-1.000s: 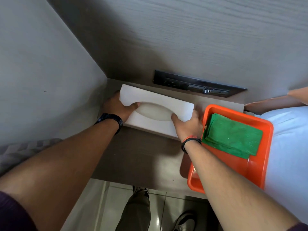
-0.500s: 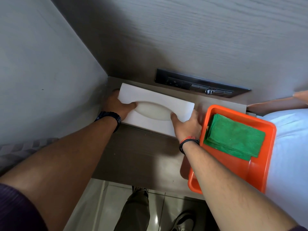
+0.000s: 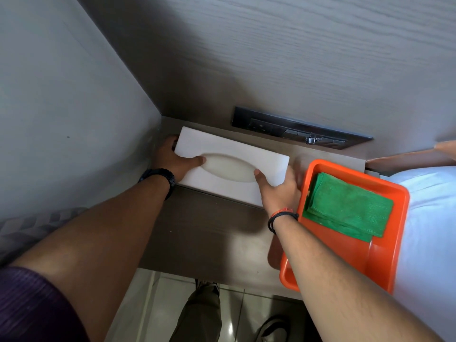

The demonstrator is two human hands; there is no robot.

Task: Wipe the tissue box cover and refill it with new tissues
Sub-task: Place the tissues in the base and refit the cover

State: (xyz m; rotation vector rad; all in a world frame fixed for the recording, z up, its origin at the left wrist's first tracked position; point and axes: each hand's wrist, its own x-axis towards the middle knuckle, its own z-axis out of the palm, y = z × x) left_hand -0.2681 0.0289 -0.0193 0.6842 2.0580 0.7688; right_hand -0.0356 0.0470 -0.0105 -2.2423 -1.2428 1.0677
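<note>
A white tissue box cover [image 3: 234,154] with an oval opening lies on the brown bedside shelf [image 3: 204,233], near the back left corner. My left hand [image 3: 172,159] grips its left end, thumb on top by the opening. At the right end my right hand [image 3: 278,191] holds it, thumb at the opening's edge. No tissue shows in the opening. A folded green cloth [image 3: 350,208] lies in an orange tray [image 3: 385,255] just right of the box.
A dark socket panel [image 3: 296,130] is set in the wood wall behind the box. A grey wall [image 3: 61,107] closes the left side. White bedding [image 3: 434,230] lies to the right. Below the shelf edge are a tiled floor and my legs [image 3: 199,314].
The box and both hands have stayed nearly where they were; the left end has shifted slightly toward the back corner. The view has moved a little.
</note>
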